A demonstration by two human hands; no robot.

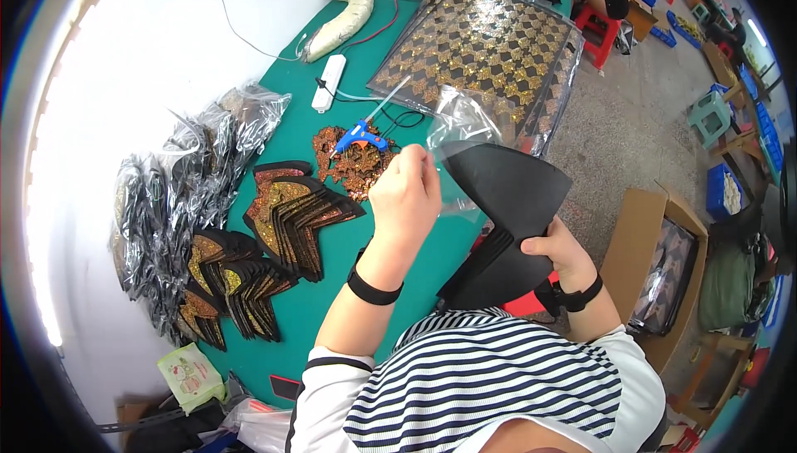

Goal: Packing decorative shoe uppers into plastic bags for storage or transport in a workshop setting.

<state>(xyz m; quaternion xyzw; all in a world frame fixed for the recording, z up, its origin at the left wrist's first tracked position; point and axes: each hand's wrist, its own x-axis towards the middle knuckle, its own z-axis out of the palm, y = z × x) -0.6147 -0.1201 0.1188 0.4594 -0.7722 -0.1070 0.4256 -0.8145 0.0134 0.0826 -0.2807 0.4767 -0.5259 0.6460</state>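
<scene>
At the green table (292, 144): right hand (563, 250) clamps black curved pieces (516, 187), thumb on top, other fingers hidden. Left hand (405, 195) pinches clear plastic film (462, 117), fingertips unclear, film's outline hard to trace.

Readable text: none. Item with print, one: pale green packet (192, 377), picture and small reddish lettering on its face, too small to make out; well apart from left hand (405, 194), leftward and nearer the body.
</scene>
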